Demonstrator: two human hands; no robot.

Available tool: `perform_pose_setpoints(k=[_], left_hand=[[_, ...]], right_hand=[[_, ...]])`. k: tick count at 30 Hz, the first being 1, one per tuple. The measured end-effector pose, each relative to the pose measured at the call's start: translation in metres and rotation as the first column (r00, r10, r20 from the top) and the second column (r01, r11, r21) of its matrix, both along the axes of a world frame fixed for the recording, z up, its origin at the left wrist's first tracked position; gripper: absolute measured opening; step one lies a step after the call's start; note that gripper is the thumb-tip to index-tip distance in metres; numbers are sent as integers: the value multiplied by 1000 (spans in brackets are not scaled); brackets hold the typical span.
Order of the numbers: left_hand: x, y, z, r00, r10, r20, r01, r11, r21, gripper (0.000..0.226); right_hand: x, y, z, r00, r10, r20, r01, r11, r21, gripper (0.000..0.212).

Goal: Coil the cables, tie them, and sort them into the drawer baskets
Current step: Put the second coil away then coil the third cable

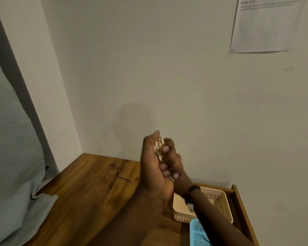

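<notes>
Both hands are up in front of the wall, pressed close together. The left hand (154, 167) and the right hand (171, 162) curl around a small white cable (158, 148), wound in loops between them. Both arms reach up over the wooden counter (89, 189). Below sit a cream basket (219, 203) and a blue basket (197, 233) in the open drawer (242, 210)

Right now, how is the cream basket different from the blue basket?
The cream basket sits farther back in the drawer; the blue basket sits nearer the camera, cut off by the picture's bottom edge. The cream basket shows its rim and perforated walls; of the blue basket only a meshy corner shows. The right forearm crosses in front of both. Both are plastic with small holes and sit side by side in the same wooden drawer.
</notes>
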State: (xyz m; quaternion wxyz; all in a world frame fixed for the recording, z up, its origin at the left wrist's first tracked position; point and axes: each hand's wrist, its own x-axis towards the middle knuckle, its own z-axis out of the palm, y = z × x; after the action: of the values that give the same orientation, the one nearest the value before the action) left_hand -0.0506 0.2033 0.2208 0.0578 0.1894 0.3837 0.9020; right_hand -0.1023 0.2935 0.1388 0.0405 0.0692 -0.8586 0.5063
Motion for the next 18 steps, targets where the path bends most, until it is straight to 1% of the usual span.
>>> perform_pose_setpoints(k=[1, 3, 5, 6, 7, 8, 9, 10, 11, 12, 13, 14, 15, 16, 17, 18], left_hand=[[-12, -6, 3, 997, 80, 1, -80, 997, -17, 53], [-37, -22, -3, 961, 278, 11, -273, 951, -144, 53], [-58, -37, -22, 892, 451, -16, -433, 846, -312, 52], [-62, -41, -31, 862, 504, -56, -481, 776, -408, 54], [-64, -43, -41, 838, 534, -109, -510, 698, -502, 58], [-64, -43, -47, 826, 538, -165, -525, 630, -572, 61], [-61, -41, -50, 826, 523, -211, -525, 576, -627, 64], [-59, -39, -56, 834, 497, -239, -513, 542, -665, 69], [-58, -36, -59, 856, 456, -242, -478, 522, -707, 76], [-55, -35, -60, 889, 400, -224, -421, 516, -746, 88], [-52, -34, -62, 922, 333, -200, -357, 522, -774, 100], [-49, -33, -66, 947, 273, -169, -297, 551, -780, 108], [-45, -31, -66, 963, 238, -126, -246, 587, -771, 107], [-39, -28, -64, 973, 213, -84, -203, 629, -751, 101], [-32, -25, -61, 980, 188, -71, -178, 644, -744, 95], [-27, -21, -57, 983, 159, -87, -170, 641, -749, 93]], right_hand=[[9, -4, -7, 997, 73, 18, -73, 997, 22, 22], [27, -7, -9, 978, 193, 79, -196, 980, 28, 20], [41, -6, 0, 933, 333, 138, -342, 938, 51, 22], [49, -6, 12, 904, 394, 167, -410, 909, 74, 28], [53, -4, 18, 875, 446, 190, -467, 880, 84, 38], [58, -2, 28, 840, 499, 215, -518, 854, 42, 48], [61, 0, 39, 797, 557, 234, -563, 825, -45, 49], [63, 4, 49, 755, 609, 243, -585, 793, -172, 40], [61, 11, 58, 737, 635, 231, -553, 763, -334, 29], [59, 17, 69, 760, 621, 192, -481, 736, -476, 25], [57, 24, 79, 790, 595, 147, -401, 683, -611, 25], [52, 31, 86, 818, 567, 98, -321, 590, -740, 24], [46, 35, 91, 853, 519, 47, -259, 500, -826, 24], [39, 36, 94, 891, 454, 0, -229, 450, -863, 27], [30, 35, 92, 931, 365, -28, -210, 470, -857, 32], [23, 34, 89, 968, 245, -53, -190, 581, -791, 37]])
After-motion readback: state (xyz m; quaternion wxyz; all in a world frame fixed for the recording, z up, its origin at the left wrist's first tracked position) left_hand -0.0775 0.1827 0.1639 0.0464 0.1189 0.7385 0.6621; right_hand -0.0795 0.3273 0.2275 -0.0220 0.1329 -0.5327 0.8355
